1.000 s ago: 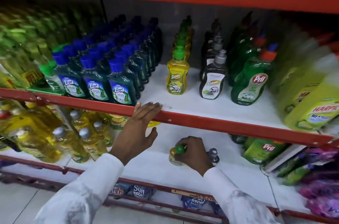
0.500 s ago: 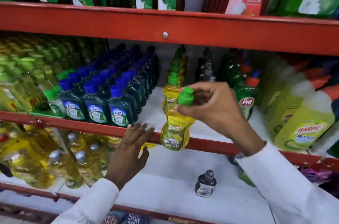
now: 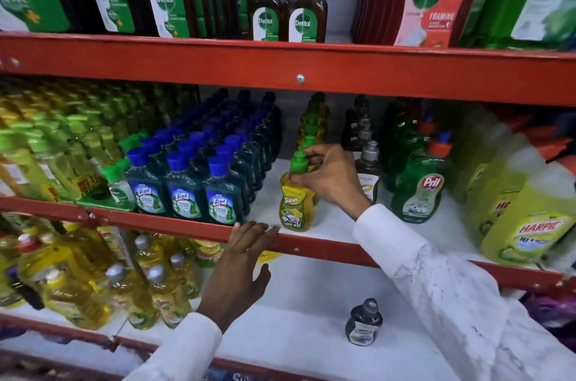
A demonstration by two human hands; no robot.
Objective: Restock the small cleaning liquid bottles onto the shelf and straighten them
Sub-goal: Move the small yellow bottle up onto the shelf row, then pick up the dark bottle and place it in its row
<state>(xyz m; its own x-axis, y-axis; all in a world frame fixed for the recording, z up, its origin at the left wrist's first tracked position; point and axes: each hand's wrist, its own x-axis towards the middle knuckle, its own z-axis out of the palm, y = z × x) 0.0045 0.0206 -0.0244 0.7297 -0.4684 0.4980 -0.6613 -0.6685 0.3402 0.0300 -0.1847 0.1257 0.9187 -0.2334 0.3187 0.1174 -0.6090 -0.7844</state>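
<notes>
Left of the grey-cap row, yellow bottle stands at the shelf front; right hand pinches its neck. Left hand splayed on the lip. Light, slick plastic; neck grip suits.

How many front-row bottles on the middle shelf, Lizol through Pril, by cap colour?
Blue cap, Lizol: 3
Green cap, yellow Super, gripped by the right hand: 1
Silver cap, dark Super: 1
Red cap, Pril: 1
Total: 6

yellow bottle, green cap, upright, shelf front
</notes>
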